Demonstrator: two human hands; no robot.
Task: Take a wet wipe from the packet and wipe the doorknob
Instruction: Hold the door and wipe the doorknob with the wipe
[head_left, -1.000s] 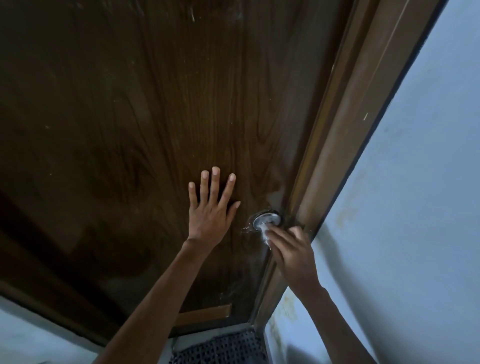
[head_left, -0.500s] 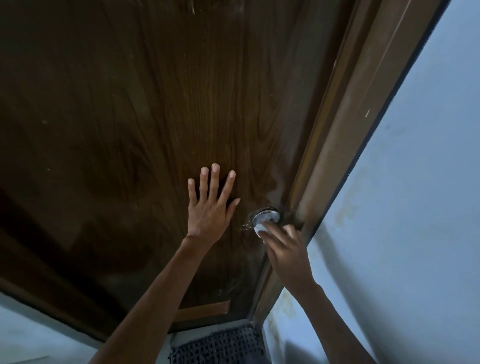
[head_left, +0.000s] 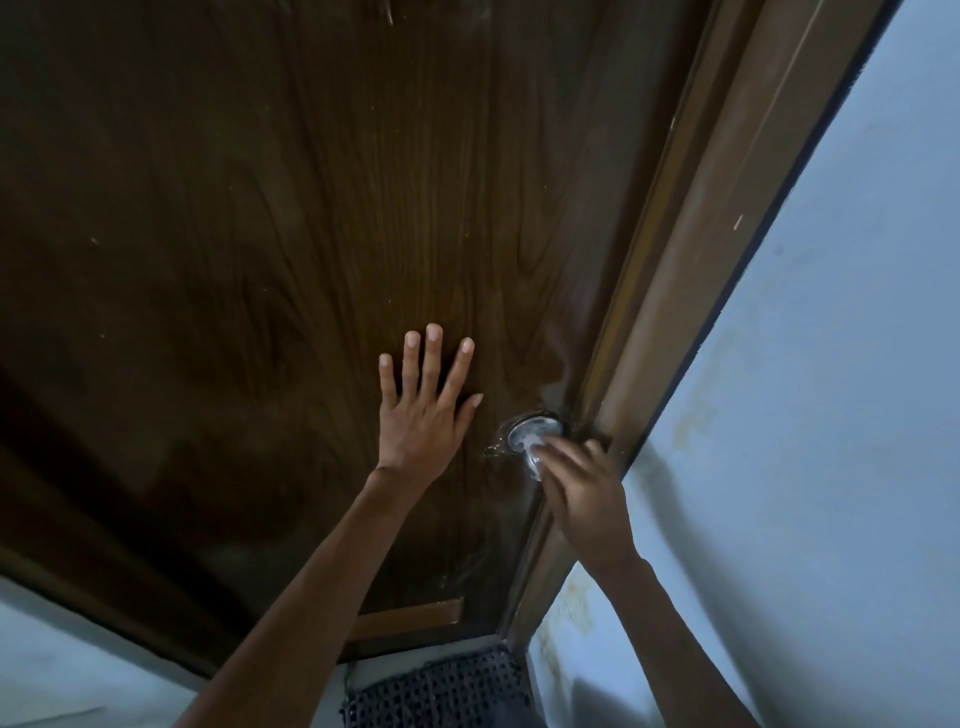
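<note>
While right hand (head_left: 584, 493) rubs round metal doorknob (head_left: 535, 431) — left hand (head_left: 423, 410) flat | wood-grain door (head_left: 260, 234)

A home: wooden door (head_left: 311, 234), painted wall (head_left: 831, 364), woven doormat (head_left: 441, 686).

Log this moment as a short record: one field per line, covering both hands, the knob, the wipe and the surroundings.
left hand: flat on the dark wooden door, fingers spread
right hand: at the doorknob, pressing a pale wet wipe against it
doorknob: round, metallic, by the door's edge next to the frame
wipe: mostly hidden under the fingers
wall: pale blue, right of the frame
floor: dark woven mat below the door
packet: not in view
</note>
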